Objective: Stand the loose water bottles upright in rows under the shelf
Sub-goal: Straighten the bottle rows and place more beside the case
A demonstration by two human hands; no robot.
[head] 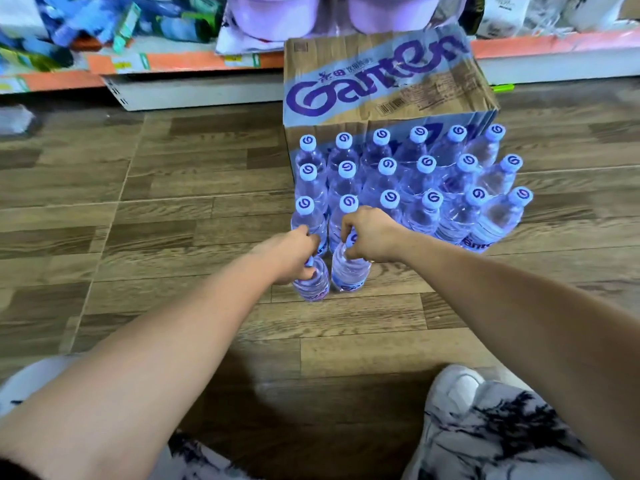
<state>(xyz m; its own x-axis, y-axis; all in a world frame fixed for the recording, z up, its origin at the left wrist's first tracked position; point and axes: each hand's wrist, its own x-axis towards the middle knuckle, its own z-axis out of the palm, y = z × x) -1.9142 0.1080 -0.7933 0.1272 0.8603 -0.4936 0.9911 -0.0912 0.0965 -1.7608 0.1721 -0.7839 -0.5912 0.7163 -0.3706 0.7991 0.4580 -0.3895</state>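
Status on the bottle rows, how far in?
Done: three rows of six upright bottles stand before the cardboard box. In hand: left hand grips the near-left bottle, right hand the near-right bottle, by their tops, starting a fourth row. Left: no other loose bottles in view, so unclear.

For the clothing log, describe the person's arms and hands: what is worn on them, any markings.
Both forearms are bare: no sleeves, gloves or wristbands show. The left hand and right hand carry no rings or watch that I can see, and no markings. Lower down, white trousers with a black marbled print and a white shoe show.
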